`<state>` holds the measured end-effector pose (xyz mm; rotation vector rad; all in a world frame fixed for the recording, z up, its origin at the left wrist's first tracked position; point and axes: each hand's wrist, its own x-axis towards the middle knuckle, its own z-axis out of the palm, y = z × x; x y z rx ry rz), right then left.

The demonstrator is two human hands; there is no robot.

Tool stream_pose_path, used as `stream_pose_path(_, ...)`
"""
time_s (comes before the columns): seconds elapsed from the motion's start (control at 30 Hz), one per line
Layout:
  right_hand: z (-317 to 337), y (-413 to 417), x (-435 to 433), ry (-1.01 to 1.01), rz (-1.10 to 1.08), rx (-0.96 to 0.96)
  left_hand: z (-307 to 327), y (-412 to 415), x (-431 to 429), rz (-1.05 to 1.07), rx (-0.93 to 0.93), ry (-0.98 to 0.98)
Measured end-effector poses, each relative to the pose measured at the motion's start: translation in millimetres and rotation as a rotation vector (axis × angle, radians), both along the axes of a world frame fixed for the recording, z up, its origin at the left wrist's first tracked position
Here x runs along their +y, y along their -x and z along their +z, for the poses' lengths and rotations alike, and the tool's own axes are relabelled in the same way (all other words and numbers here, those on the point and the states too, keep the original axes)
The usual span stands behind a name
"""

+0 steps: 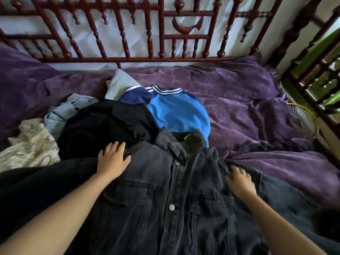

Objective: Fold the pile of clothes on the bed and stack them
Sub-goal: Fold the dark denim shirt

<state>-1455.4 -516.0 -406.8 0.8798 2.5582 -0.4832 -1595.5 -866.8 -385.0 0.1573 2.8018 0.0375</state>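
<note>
A dark grey denim jacket (165, 199) is lying front-up and buttoned on the purple bedspread (248, 107), spreading beneath and between both hands with its collar pointing away from the person. The left hand (112, 159) is resting palm down on one shoulder of the jacket, fingers straight and spread, gripping nothing. The right hand (240, 183) is lying palm down on the other shoulder, its fingers only slightly bent and their tips touching the shoulder seam. Just beyond the left hand a black garment (103, 126) is lying crumpled, touching the jacket's shoulder. Beyond the collar, between the hands and further off, a blue jersey (176, 111) with white-striped trim is lying partly under the black garment. Out past the left hand a light blue shirt (62, 111) and a cream patterned cloth (31, 144) are sitting bunched together. A pale grey garment (119, 85) is peeking out behind the jersey. Well beyond the right hand a yellow racket (301, 115) is lying at the bed's edge.
</note>
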Motion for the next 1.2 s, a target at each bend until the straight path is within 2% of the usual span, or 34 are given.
stream_pose_path(0.17,-27.8,46.6,17.2,0.046,0.057,0.008,-16.8,30.1,5.6,0.035,-0.155,0.032)
stream_pose_path(0.27,-37.6,52.4,15.1,0.067,0.049,-0.084,-17.4,26.1,2.5,0.068,-0.155,-0.037)
stream_pose_path(0.37,-34.9,41.1,14.7,-0.129,0.079,-0.158,-4.2,16.8,-7.1,0.067,0.070,-0.185)
stream_pose_path(0.43,-28.6,32.0,14.2,-0.270,0.040,0.034,9.5,13.7,-15.6,0.080,0.302,-0.290)
stream_pose_path(0.5,-19.1,28.6,8.8,-0.319,-0.082,0.282,20.9,12.6,-18.7,0.140,0.474,-0.355)
stream_pose_path(0.57,-5.9,33.6,1.7,-0.280,-0.214,0.329,23.8,12.1,-16.6,0.250,0.533,-0.336)
stream_pose_path(0.67,11.2,29.8,-6.9,-0.165,-0.181,0.123,19.1,-1.9,-10.4,0.318,0.330,-0.138)
stream_pose_path(0.73,15.8,9.8,-16.2,-0.100,-0.099,0.063,11.1,-28.3,-6.1,0.225,0.221,-0.065)
stream_pose_path(0.83,11.9,-54.4,-46.1,-0.029,-0.092,0.099,-2.1,-102.5,-1.7,-0.066,0.324,-0.126)
stream_pose_path(0.9,1.9,-117.6,-70.3,0.032,-0.192,0.114,-18.4,-168.6,-15.9,-0.088,0.365,-0.165)
stream_pose_path(0.97,-10.1,-191.8,-94.6,0.036,-0.328,0.048,-34.3,-241.1,-43.4,0.045,0.284,-0.186)
stream_pose_path(1.1,-28.0,-321.0,-127.3,0.020,-0.517,-0.208,-62.5,-367.5,-116.0,0.367,-0.197,-0.199)
stream_pose_path(1.2,-33.5,-377.7,-131.5,0.104,-0.436,-0.311,-67.3,-409.4,-162.7,0.617,-0.238,-0.170)
